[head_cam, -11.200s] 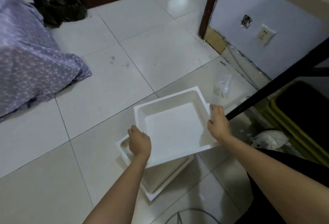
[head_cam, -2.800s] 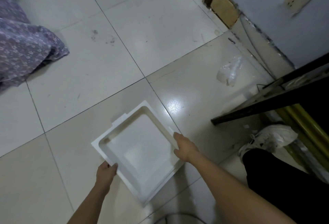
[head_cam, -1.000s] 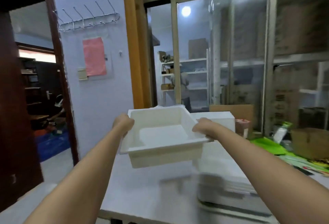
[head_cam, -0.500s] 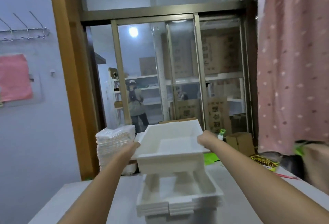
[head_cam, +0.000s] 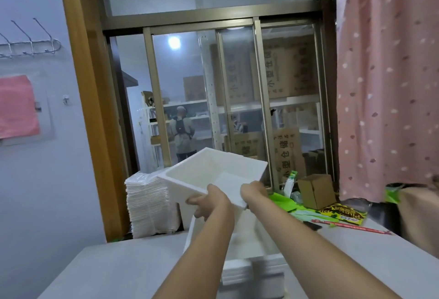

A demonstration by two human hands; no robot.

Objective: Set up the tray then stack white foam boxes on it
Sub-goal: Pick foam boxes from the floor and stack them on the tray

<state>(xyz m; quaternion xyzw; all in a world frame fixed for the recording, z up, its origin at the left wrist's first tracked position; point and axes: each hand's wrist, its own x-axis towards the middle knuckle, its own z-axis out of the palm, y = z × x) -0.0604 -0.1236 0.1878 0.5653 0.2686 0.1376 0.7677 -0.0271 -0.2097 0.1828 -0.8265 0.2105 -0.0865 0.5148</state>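
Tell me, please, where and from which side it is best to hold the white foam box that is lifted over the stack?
Probably by its thick rim, from the near edge, as the left hand and right hand do now. The foam box is open-topped and tilted over the stack, so the rim seems the firmest part.

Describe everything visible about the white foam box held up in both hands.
The white foam box is a shallow, square, open-topped container with thick walls and a flat rim, seemingly expanded foam. It looks empty. It is held in the air, tilted with its opening toward the camera and rotated corner-on, above the stack of nested white foam boxes on the pale table. The left hand grips its near rim; the right hand grips the rim beside it. Nothing else visibly touches it.
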